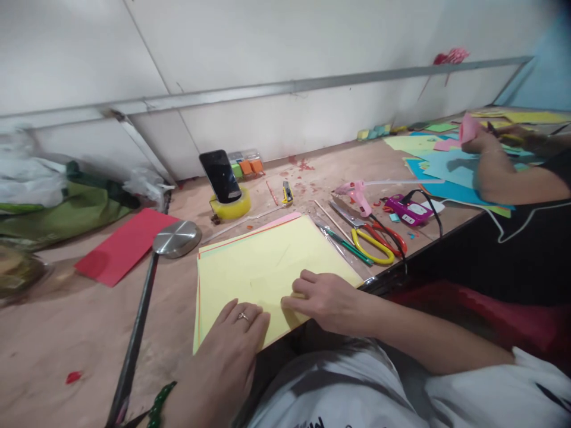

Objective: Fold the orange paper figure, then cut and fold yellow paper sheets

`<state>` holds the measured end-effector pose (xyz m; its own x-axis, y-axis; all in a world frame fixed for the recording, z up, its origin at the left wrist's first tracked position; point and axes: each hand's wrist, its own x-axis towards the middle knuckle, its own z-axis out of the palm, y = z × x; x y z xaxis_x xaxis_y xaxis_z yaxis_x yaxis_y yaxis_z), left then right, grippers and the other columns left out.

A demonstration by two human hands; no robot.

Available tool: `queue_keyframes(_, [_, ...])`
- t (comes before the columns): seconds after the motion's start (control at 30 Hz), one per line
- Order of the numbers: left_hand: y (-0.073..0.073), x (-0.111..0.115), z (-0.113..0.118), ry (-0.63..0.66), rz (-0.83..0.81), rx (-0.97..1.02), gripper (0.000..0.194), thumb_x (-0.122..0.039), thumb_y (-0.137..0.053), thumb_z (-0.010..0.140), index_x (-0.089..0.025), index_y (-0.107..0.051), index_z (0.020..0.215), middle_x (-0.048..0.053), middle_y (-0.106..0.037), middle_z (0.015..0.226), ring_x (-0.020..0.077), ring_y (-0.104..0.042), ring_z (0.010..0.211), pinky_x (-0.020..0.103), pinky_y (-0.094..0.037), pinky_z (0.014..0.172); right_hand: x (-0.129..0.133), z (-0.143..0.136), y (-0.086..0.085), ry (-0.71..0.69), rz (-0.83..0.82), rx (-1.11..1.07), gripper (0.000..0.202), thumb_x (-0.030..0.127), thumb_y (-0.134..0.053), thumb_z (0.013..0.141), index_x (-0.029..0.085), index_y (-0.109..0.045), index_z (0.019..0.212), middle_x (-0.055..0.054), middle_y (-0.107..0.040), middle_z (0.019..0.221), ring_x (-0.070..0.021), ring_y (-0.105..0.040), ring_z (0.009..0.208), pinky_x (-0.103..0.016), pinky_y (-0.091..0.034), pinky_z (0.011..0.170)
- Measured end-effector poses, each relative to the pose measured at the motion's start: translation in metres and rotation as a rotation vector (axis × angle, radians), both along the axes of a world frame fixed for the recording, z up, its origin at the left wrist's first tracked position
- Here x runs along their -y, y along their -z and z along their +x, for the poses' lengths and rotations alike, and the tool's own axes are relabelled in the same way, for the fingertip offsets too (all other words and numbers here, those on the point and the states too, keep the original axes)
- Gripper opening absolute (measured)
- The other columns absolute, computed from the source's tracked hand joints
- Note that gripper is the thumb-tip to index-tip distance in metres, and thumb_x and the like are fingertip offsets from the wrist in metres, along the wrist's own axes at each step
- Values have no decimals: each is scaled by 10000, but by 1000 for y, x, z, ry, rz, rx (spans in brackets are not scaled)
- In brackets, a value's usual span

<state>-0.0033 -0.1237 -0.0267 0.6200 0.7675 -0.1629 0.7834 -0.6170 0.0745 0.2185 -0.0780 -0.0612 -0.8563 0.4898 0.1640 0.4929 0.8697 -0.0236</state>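
Note:
A stack of coloured paper sheets [263,261], with a pale yellow sheet on top and orange and pink edges showing beneath, lies at the table's front edge. My left hand [236,339], with a ring, rests palm down on its lower left part, fingers laid out. On the lower right of the same sheet is my right hand [325,300], its fingers curled together; what they hold, if anything, is hidden. Just beyond it lie a green pen-like tool [345,242], a thin wooden stick [332,220] and scissors with yellow handles [372,246].
A pink glue gun [359,196] and a purple power strip [408,211] lie right. A phone [219,175] leans in a yellow tape roll [232,205]. A red sheet [127,245] and round metal piece [177,239] are left. Another person's hand [479,139] holds pink paper.

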Motion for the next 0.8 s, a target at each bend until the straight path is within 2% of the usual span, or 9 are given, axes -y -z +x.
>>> queue_keyframes(0.07, [4,-2,4,8,48,-45,519,31,-401,679,-167,-636,1097,113,-678,984,274,-616,915,507,-480,916,-1,-5,0,-70,10,-1,107,108,-556,880,132,-603,974,-63,-607,866,-197,-475,753,-294,-414,611])
queue_keyframes(0.13, [11,-3,3,38,114,-60,564,32,-413,676,-148,-616,1170,124,-680,997,290,-613,947,534,-450,956,-3,-6,0,-131,28,4,70,133,-531,918,128,-601,923,-59,-601,858,-186,-470,747,-290,-414,630])
queue_keyframes(0.23, [20,-1,-5,65,164,-32,550,30,-413,699,-117,-615,1188,128,-686,1025,285,-619,978,532,-413,1013,-5,2,-1,-161,62,0,125,143,-507,940,135,-603,860,-50,-602,832,-181,-474,732,-286,-397,623])
queue_keyframes(0.43, [17,6,-10,29,161,-3,504,43,-391,700,-109,-663,1096,142,-707,1030,287,-652,967,543,-432,1006,-3,30,-2,-106,85,-49,206,106,-456,944,130,-615,815,-57,-615,788,-186,-469,698,-295,-374,610])
queue_keyframes(0.57, [21,8,-12,42,194,-2,550,49,-385,685,-78,-638,1156,163,-700,1090,300,-641,1025,540,-432,1011,-3,45,3,-47,98,-71,256,91,-417,954,138,-619,804,-61,-620,763,-183,-469,685,-295,-355,592])
queue_keyframes(0.73, [32,11,-19,72,239,63,539,3,-421,730,-106,-605,1225,151,-652,1240,286,-565,1189,484,-392,1073,-3,53,0,101,7,-67,265,-13,-462,833,149,-646,732,-53,-649,722,-185,-524,703,-282,-372,591])
queue_keyframes(0.8, [31,11,-18,58,237,80,539,3,-424,731,-114,-611,1222,139,-656,1244,278,-580,1173,476,-406,1065,-1,44,-8,182,-78,-120,251,-18,-484,797,143,-677,800,-67,-685,798,-187,-570,765,-272,-403,632])
